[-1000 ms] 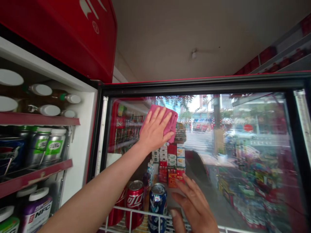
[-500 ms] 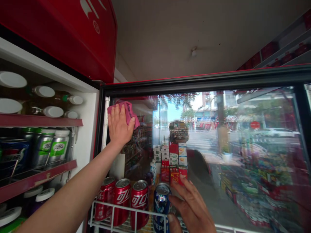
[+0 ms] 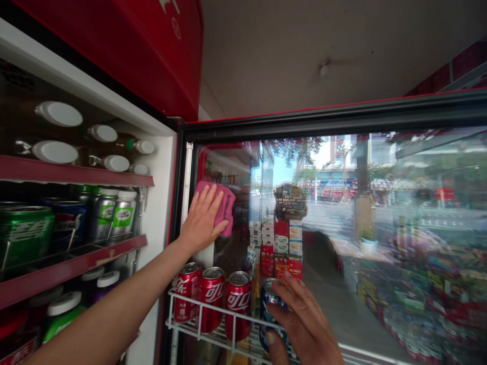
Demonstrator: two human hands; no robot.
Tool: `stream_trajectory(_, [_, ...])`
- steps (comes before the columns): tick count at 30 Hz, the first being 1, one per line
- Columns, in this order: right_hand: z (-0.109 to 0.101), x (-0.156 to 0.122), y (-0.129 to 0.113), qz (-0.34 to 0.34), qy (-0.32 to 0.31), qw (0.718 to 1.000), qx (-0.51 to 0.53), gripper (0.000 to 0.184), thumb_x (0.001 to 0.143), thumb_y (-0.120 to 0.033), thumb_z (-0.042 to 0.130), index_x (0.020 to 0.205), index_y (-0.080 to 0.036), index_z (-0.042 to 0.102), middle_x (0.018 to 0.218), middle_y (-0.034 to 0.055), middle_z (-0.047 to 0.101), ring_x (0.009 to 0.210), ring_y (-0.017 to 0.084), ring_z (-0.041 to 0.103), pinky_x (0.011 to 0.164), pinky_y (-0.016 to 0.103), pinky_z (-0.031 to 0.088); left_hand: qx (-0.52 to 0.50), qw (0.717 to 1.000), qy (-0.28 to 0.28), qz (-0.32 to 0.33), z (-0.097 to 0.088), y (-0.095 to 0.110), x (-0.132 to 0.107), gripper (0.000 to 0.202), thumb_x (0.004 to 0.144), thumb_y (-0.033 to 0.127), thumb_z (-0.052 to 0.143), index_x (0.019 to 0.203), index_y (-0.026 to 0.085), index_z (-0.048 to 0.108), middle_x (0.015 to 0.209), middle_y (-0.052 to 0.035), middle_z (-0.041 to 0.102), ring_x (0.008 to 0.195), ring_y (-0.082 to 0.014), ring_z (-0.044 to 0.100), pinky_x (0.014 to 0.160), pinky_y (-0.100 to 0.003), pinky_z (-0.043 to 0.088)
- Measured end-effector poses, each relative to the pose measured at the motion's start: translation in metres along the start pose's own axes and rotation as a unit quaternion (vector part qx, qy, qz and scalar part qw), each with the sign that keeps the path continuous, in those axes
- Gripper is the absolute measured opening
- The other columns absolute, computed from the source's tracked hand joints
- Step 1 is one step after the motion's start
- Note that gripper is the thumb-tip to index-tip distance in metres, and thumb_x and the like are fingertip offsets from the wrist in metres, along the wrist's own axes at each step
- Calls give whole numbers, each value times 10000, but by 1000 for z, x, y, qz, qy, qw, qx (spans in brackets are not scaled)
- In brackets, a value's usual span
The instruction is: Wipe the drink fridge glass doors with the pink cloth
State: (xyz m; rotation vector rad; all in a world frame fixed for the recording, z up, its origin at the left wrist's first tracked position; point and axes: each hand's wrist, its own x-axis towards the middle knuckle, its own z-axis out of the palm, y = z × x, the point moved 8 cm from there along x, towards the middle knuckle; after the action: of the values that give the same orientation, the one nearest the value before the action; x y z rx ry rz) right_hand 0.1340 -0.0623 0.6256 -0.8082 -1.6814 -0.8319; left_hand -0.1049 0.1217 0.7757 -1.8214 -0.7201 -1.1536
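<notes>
My left hand (image 3: 201, 220) presses a pink cloth (image 3: 227, 203) flat against the inside of an open fridge's glass door (image 3: 380, 228), near the door's left edge and just above the cans. Its fingers lie stretched over the cloth. My right hand (image 3: 304, 324) rests lower on the glass with its fingers spread and nothing in it, right beside a blue can (image 3: 268, 299). Three red cola cans (image 3: 212, 296) stand in the white wire door rack (image 3: 198, 329) below the cloth.
To the left the fridge interior has red-edged shelves (image 3: 76, 258) with drink cans and white-capped bottles (image 3: 57, 114). The red fridge header (image 3: 133, 45) hangs overhead. The glass shows reflections of stacked boxes, shop shelves and a street.
My left hand has wiped the cloth from the middle of the glass to the upper left corner, then down along the left edge. My right hand stays on the glass; the view has shifted left.
</notes>
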Motion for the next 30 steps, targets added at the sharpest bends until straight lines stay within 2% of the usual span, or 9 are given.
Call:
stream_trajectory(2, [0,1,1,-24,-4,1000,0,305,968,-198,702,1265,-256,738,1433,99,781,1470,375,667,1118,628,660,1,997,32,-69,1,-12,9,856,1088,513,525,1793,159,191,1866,-221,203,1761,-389,148,1409,-667,171])
stream_trajectory(5, [0,3,-4,-56,-11,998,11,333,963,-230,723,1295,-239,734,1439,115,776,1449,378,682,1046,600,704,0,987,60,-150,5,-18,22,854,1102,582,457,1799,185,165,1879,-206,168,1762,-401,133,1405,-682,154])
stream_trajectory(7, [1,5,-10,-35,-13,999,28,325,972,-234,709,1297,-236,731,1422,121,782,1440,379,686,1037,614,706,-4,979,71,-189,9,-18,26,851,1106,613,426,1797,184,176,1882,-202,165,1762,-401,135,1406,-678,146])
stream_trajectory(10, [1,3,-18,21,-7,998,57,297,999,-231,661,1288,-245,725,1413,122,783,1457,373,669,1072,655,680,-14,973,79,-215,13,-14,16,864,1103,623,432,1798,180,172,1884,-203,155,1765,-397,115,1410,-671,122])
stream_trajectory(14, [-1,-4,-24,37,-14,996,75,293,997,-219,657,1283,-249,714,1424,124,776,1474,372,651,1068,669,673,-1,993,19,-119,14,-2,-14,917,1091,581,496,1805,180,82,1887,-226,83,1769,-408,42,1397,-703,124])
stream_trajectory(16, [-3,-8,-19,39,-20,996,76,285,993,-216,660,1271,-249,717,1404,124,784,1465,374,656,1064,671,673,0,998,-18,-60,12,1,-29,926,1071,554,557,1804,200,116,1884,-219,120,1768,-399,69,1402,-685,143])
stream_trajectory(19, [-7,-14,-9,39,-29,996,76,285,989,-215,671,1268,-249,716,1409,125,779,1458,371,662,1077,663,666,5,999,-41,-9,10,1,-42,948,1040,523,627,1801,213,153,1877,-220,164,1765,-404,94,1404,-681,153])
stream_trajectory(25, [-19,-27,9,58,-37,995,74,265,1010,-212,643,1265,-241,711,1470,123,749,1522,357,606,1146,665,622,17,999,-33,18,14,5,-39,1030,1036,541,613,1806,224,7,1887,-235,53,1761,-445,32,1383,-743,116])
stream_trajectory(30, [-40,-24,18,39,-39,997,62,253,998,-225,669,1247,-227,717,1408,122,785,1450,346,670,1084,614,674,17,998,-43,52,16,22,-29,1029,1046,557,589,1803,221,-21,1889,-238,-4,1761,-446,-28,1376,-754,90])
